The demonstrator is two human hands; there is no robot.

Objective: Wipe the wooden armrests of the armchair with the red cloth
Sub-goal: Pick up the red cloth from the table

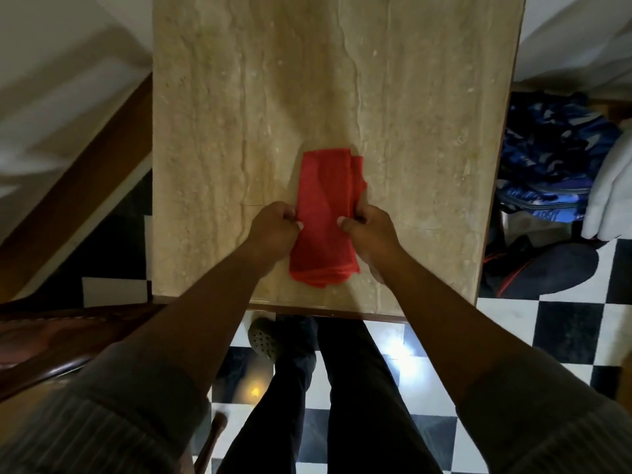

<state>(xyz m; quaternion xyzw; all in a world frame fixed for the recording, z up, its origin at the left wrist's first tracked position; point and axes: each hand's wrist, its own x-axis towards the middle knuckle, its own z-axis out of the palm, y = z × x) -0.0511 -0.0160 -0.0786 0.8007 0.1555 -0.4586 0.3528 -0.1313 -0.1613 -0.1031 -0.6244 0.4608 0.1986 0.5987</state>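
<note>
On the marble desk [239, 97], I see the folded red cloth [323, 217] lying flat; left hand [273, 227] and right hand [371, 230] pinch its opposite edges, probably to lift it folded for wiping.

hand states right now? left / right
Left hand: closed, pinching the left edge of the folded red cloth lying on the table.
Right hand: closed, pinching the cloth's right edge.

bench [239, 97] beyond red cloth [323, 213]: bare, open | flanks of cloth: blocked by left hand [273, 227], right hand [371, 234]
</note>
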